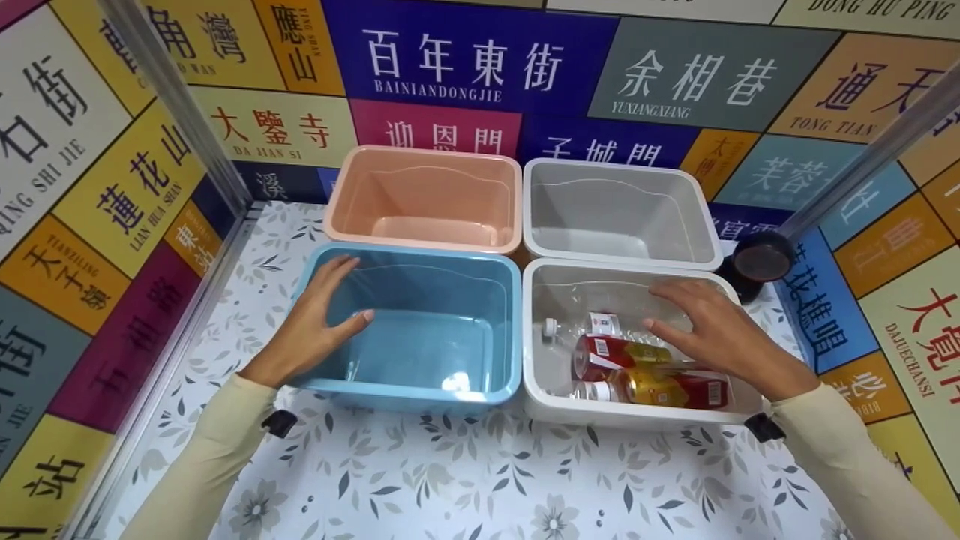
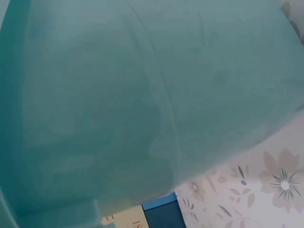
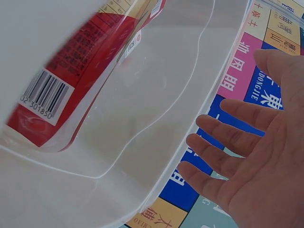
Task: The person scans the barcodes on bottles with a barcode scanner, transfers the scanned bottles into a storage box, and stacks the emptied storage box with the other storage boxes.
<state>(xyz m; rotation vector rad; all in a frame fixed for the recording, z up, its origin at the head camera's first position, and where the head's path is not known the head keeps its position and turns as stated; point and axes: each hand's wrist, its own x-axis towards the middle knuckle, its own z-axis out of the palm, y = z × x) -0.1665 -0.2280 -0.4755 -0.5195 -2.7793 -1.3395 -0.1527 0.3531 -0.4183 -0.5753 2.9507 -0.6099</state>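
My left hand [image 1: 311,326] is at the left side of the blue bin [image 1: 420,337], its thumb and fingers apart and holding nothing. Only the bin's blue-green wall [image 2: 95,95] fills most of the left wrist view; the hand is out of sight there. Over the front right off-white bin [image 1: 637,416] hovers my right hand [image 1: 712,330], its fingers loosely spread with nothing in them. Inside that bin lie two drink bottles with red and yellow labels [image 1: 600,356] and a clear bottle with a white cap [image 1: 551,328]. The right wrist view shows one red-labelled bottle [image 3: 95,61] near the palm [image 3: 261,161].
Behind stand a pink bin [image 1: 420,191] and a grey bin [image 1: 622,206], rims close to the front ones. A black round object [image 1: 761,259] is at the right of the bins. Sign-covered panels [image 1: 465,60] enclose the leaf-patterned table [image 1: 450,480].
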